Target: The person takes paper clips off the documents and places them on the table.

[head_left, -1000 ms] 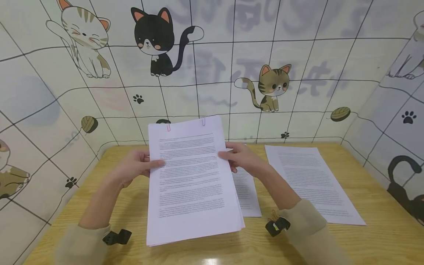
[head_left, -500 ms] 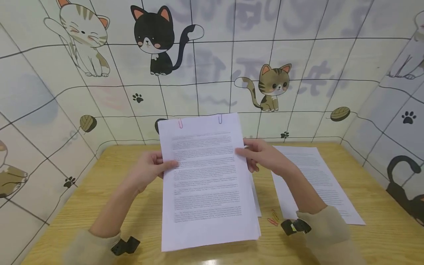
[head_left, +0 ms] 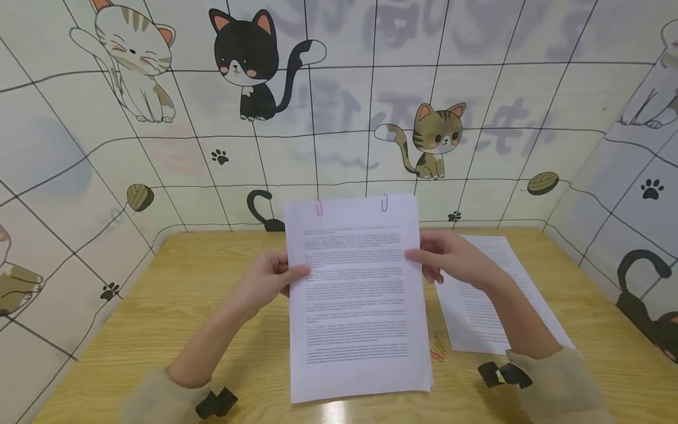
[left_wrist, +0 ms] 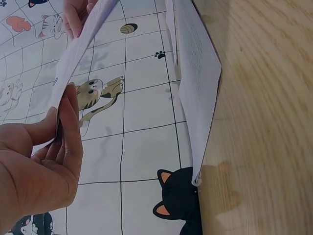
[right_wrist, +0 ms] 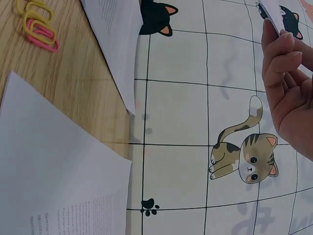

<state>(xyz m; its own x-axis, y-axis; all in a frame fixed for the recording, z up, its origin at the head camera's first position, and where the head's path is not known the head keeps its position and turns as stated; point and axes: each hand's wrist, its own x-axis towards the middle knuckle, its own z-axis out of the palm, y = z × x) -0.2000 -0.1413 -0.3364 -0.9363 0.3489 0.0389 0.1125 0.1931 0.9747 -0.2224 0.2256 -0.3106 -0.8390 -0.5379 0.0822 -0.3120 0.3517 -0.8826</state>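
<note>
Currently both hands pinch the clipped paper stack [head_left: 359, 294] upright over the bench [head_left: 159, 330], left hand [head_left: 267, 281] and right hand [head_left: 457, 259] at mid-edges, fingers curled on it; best keep grips level, lower edge squared before setting down.

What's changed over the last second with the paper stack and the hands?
The stack, held at its sides by the left hand and right hand, has shifted to the person's right across the table. It now hides the middle sheet that showed earlier and uncovers the loose paper clips. Both hands kept their hold; the two clips on its top edge and the sheet on the right stayed put.
</note>
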